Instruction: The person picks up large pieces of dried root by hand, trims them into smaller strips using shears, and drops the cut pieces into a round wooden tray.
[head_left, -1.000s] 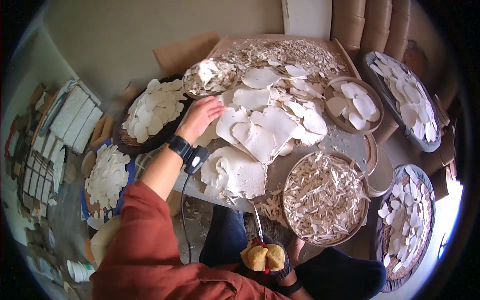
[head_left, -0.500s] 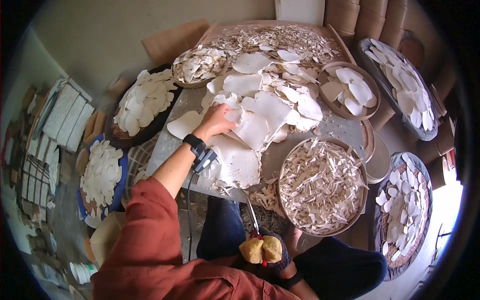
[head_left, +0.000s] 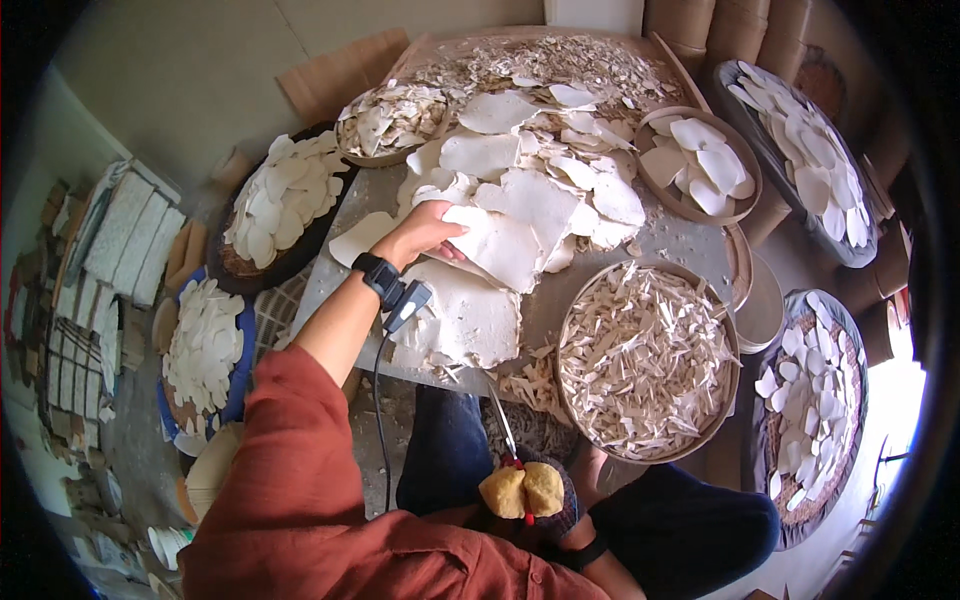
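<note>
My left hand (head_left: pixel 428 232) grips the near-left edge of a thin white sheet (head_left: pixel 495 248), thumb on top and fingers bent under it. The sheet is slightly lifted over the pile of similar irregular white sheets (head_left: pixel 480 155); their material I cannot make out. Another rough-edged white sheet (head_left: pixel 468 325) lies just below the hand at the table's near edge. Low in front of me, my right hand (head_left: pixel 568 505), in a dark knitted glove and partly hidden, holds shears (head_left: pixel 503 420) with red handles and yellow foam padding (head_left: pixel 523 491). The blades point up toward the table edge.
A round tray of white strips (head_left: pixel 648 365) sits at the table's right. Behind it is a tray of rounded pieces (head_left: pixel 697 172). Small scraps (head_left: pixel 560 65) cover the table's far end. Baskets of white pieces (head_left: pixel 203 345) stand either side. A black cable (head_left: pixel 379 430) hangs from my left wrist.
My left hand has closed on a white sheet and shifted it slightly left and toward me from the pile. The right hand with the shears has stayed nearly still.
</note>
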